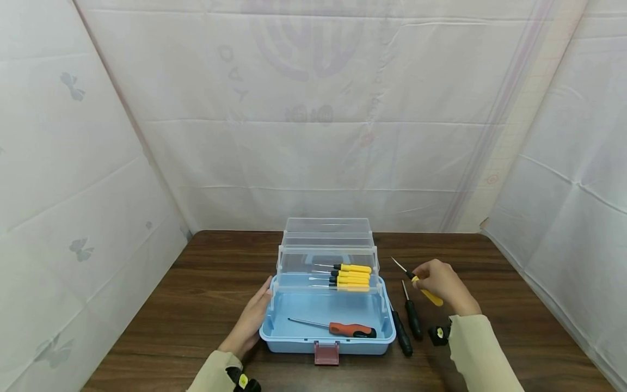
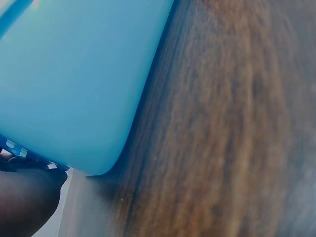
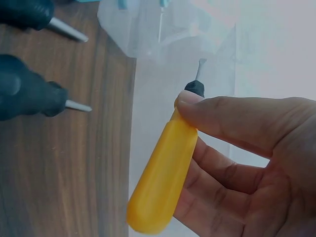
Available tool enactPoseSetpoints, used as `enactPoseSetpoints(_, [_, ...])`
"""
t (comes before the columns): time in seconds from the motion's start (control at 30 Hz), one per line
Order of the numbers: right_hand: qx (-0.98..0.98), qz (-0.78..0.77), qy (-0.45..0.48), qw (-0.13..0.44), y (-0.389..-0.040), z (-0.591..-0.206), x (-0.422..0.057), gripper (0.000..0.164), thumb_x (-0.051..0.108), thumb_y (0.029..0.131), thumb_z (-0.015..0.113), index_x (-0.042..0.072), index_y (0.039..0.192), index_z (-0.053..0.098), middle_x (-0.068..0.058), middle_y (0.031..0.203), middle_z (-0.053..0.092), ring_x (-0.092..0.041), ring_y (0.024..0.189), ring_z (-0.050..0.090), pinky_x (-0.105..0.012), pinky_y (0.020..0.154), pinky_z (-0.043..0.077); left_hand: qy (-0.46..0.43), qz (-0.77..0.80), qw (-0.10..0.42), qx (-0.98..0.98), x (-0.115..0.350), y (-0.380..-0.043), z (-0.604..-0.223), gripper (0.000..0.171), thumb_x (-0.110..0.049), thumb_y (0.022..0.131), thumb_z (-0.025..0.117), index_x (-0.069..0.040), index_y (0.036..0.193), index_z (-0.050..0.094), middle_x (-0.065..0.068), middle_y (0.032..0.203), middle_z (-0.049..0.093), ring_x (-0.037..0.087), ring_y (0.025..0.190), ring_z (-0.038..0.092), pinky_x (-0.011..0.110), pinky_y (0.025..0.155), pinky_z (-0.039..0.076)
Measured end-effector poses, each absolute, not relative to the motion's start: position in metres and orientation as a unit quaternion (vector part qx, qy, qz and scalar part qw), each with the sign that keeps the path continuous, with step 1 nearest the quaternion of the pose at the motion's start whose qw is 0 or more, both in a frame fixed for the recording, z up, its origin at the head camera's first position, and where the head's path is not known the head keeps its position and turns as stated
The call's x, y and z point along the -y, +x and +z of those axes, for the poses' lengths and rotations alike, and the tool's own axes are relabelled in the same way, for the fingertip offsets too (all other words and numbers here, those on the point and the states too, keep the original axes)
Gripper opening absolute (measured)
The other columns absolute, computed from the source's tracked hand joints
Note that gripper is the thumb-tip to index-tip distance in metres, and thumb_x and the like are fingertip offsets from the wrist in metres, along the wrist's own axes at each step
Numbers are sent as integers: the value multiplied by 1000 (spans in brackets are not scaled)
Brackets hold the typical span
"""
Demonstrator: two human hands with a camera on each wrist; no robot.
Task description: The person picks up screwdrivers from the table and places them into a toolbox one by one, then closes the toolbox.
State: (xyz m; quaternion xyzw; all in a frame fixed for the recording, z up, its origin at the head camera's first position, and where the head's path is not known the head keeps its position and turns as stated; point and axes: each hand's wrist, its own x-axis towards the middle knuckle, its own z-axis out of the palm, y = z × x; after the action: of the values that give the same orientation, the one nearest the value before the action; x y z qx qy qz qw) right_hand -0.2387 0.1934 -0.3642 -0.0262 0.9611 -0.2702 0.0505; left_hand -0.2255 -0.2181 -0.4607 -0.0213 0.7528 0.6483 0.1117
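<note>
A light blue toolbox [image 1: 284, 346] stands on the table with its clear lid and tray raised at the back. My left hand [image 1: 252, 318] rests against the box's left side, fingers fairly straight along the rim; in the left wrist view only part of that hand [image 2: 29, 197] shows by the blue wall. Right of the box, my right hand [image 1: 441, 280] pinches a yellow-handled screwdriver [image 3: 163, 177] between thumb and fingers near its black collar. Several yellow screwdrivers [image 1: 354, 280] lie in the clear tray [image 1: 294, 267]. On the box floor is an orange-and-black screwdriver [image 1: 350, 329].
Two black-handled screwdrivers lie just right of the box: one black screwdriver [image 1: 401, 335] by its wall, another black screwdriver [image 1: 414, 321] nearer my right hand. A reddish latch [image 1: 326, 354] hangs at the box's front. White sheeting [image 1: 323, 163] surrounds the wooden table [image 1: 225, 272].
</note>
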Motion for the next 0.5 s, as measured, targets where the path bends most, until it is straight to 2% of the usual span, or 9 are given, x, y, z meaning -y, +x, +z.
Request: enactPoseSetpoints(0.5, [-960,-272,-58,34,-246,-348,-181,24,8,85,70,-1,107,71,-18,99,70,-29,86,66,-50,76,56,-23,646,112,-755,218,-226,-460,59,-41,105,30,-18,156,11,16,162,8,42,147,7,61,115,12])
